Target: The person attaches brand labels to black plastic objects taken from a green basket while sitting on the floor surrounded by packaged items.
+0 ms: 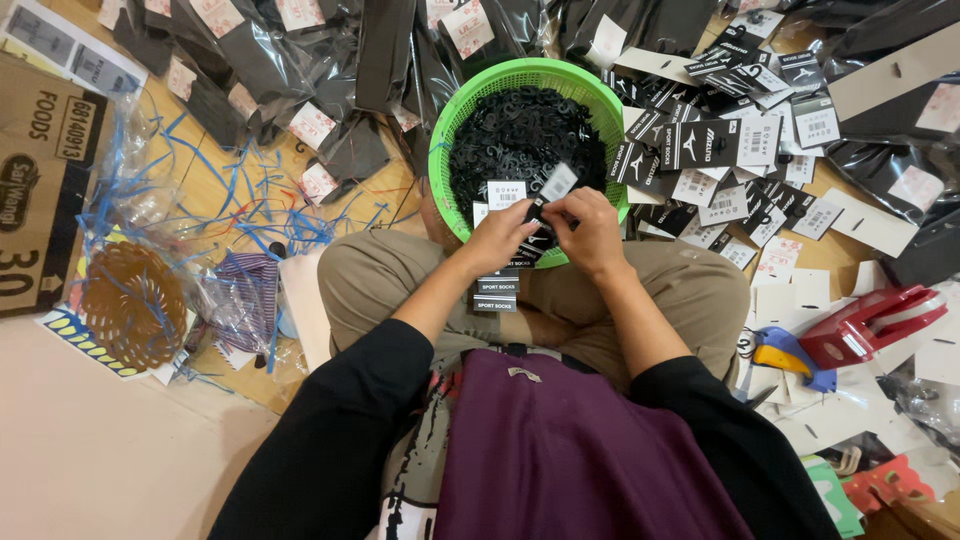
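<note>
Head view: two hands (545,232) pinch one black card (548,195) over one green basket (445,150).

floor (100,460): pale, smooth; mat (215,190): woven, tan; light: even, soft

there is one view only, from the camera on my head, so nothing is shared with a second view. it looks almost straight down over my chest and crossed legs to the floor, close to my left hand (497,238) and right hand (590,232). the round green plastic basket (452,130) lies ahead, near the frame's upper middle.
</note>
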